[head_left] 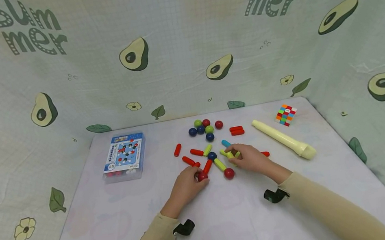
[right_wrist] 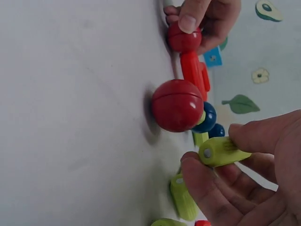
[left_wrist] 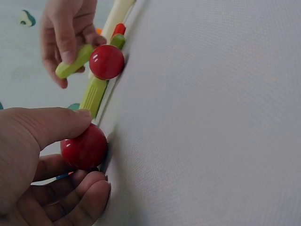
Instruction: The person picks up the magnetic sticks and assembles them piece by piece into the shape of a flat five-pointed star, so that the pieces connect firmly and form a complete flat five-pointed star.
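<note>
My left hand (head_left: 186,187) grips a red ball (left_wrist: 85,147) between thumb and fingers. A red stick (right_wrist: 192,70) joins that ball, leading to a dark blue ball (head_left: 212,155). From the blue ball a yellow-green stick (head_left: 219,164) runs to a second red ball (head_left: 229,173), making a V shape on the table. My right hand (head_left: 251,158) pinches a loose yellow-green stick (right_wrist: 224,151) between thumb and fingers, with a round silvery spot on its end. Below that hand lies another yellow-green stick (right_wrist: 183,197). A further yellow-green stick (head_left: 207,150) points away from the blue ball.
Behind my hands sits a cluster of red, blue and green balls (head_left: 208,129). Red sticks (head_left: 237,132) lie scattered around, with a blue stick (head_left: 226,143). A boxed kit (head_left: 124,158) is at left; a pale yellow tube (head_left: 284,138) and a colourful cube (head_left: 286,115) are at right.
</note>
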`<state>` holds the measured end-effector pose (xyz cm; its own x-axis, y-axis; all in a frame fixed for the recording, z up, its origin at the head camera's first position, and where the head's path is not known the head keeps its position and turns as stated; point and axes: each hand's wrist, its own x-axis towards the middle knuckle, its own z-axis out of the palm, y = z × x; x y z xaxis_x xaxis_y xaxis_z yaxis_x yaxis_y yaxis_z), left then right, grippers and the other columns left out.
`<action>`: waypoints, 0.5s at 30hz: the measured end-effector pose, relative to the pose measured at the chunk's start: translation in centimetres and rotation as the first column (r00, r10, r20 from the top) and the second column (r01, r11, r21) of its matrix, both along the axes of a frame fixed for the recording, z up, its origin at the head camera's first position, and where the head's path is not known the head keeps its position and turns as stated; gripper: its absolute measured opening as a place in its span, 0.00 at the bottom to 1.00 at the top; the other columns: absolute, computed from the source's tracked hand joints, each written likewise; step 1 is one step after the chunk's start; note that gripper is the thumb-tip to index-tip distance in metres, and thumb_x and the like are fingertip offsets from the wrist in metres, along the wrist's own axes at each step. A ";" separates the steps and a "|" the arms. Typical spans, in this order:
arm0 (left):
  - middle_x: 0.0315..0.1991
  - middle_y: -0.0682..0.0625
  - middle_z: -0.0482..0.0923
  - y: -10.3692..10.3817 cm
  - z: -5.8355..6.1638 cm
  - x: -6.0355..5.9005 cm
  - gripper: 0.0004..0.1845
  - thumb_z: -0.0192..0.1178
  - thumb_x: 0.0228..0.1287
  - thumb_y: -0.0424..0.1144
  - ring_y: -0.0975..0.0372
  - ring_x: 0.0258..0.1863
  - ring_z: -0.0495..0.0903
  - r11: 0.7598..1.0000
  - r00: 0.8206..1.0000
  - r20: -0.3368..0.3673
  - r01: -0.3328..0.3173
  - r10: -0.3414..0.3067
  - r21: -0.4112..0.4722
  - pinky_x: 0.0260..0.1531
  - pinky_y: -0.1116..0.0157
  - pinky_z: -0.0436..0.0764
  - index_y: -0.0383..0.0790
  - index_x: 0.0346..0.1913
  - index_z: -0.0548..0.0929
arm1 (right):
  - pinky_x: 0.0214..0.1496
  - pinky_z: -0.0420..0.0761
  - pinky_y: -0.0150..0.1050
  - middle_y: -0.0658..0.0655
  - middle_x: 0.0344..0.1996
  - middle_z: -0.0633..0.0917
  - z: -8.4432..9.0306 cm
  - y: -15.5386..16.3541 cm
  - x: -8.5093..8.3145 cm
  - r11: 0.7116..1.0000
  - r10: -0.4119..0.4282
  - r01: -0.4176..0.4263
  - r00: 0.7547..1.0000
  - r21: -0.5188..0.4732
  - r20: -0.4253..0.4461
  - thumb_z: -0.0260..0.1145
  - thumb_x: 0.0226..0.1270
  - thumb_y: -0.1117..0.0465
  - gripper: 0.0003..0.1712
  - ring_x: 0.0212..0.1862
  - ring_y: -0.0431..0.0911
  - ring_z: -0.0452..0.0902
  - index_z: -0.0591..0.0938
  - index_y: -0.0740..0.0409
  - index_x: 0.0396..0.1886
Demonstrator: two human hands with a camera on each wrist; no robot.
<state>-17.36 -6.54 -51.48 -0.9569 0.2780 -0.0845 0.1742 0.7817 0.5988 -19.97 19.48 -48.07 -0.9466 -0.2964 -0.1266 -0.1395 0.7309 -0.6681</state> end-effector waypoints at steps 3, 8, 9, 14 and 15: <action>0.35 0.55 0.75 0.1 0.0 0.0 0.21 0.74 0.60 0.49 0.61 0.34 0.74 1.000 1.000 0.002 -0.001 0.001 0.001 0.32 0.68 0.77 0.42 0.52 0.85 | 0.35 0.79 0.35 0.52 0.39 0.81 -0.3 0.3 1.3 0.999 -0.034 0.034 0.999 -0.004 0.027 0.71 0.69 0.58 0.21 0.33 0.44 0.77 0.82 0.54 0.59; 0.34 0.55 0.75 0.2 -0.1 0.1 0.21 0.74 0.60 0.49 0.61 0.33 0.74 1.000 1.000 0.005 -0.010 0.010 0.006 0.32 0.68 0.77 0.42 0.52 0.85 | 0.33 0.77 0.34 0.49 0.34 0.80 -1.0 0.7 3.1 0.997 -0.070 0.070 0.997 0.011 0.036 0.73 0.67 0.58 0.19 0.33 0.43 0.75 0.83 0.55 0.56; 0.35 0.54 0.75 0.2 -0.1 0.0 0.21 0.74 0.60 0.49 0.61 0.33 0.74 1.000 1.000 0.004 -0.014 0.014 0.008 0.32 0.67 0.77 0.42 0.52 0.85 | 0.33 0.77 0.35 0.49 0.33 0.79 -1.0 0.7 3.4 0.997 -0.074 0.073 0.997 0.013 0.033 0.73 0.66 0.59 0.18 0.33 0.43 0.74 0.83 0.55 0.54; 0.36 0.54 0.76 0.2 0.0 0.0 0.21 0.75 0.60 0.48 0.61 0.34 0.74 1.000 1.000 -0.001 -0.028 0.028 0.009 0.33 0.67 0.78 0.42 0.52 0.85 | 0.34 0.77 0.35 0.48 0.31 0.79 -1.4 0.5 4.7 0.996 -0.087 0.086 0.995 0.012 0.056 0.75 0.64 0.60 0.15 0.33 0.43 0.74 0.82 0.54 0.48; 0.36 0.54 0.77 0.3 0.0 0.0 0.22 0.75 0.60 0.48 0.61 0.34 0.74 1.000 1.000 -0.007 -0.029 0.029 0.007 0.34 0.67 0.78 0.41 0.53 0.85 | 0.34 0.76 0.35 0.48 0.31 0.79 -1.5 0.5 5.0 0.996 -0.088 0.087 0.994 0.009 0.064 0.75 0.64 0.60 0.15 0.33 0.43 0.74 0.82 0.53 0.47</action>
<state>-17.35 -6.28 -51.47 -0.9651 0.2507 -0.0759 0.1557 0.7822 0.6033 -15.02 19.95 -49.58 -0.9587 -0.2119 -0.1897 -0.0318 0.7426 -0.6690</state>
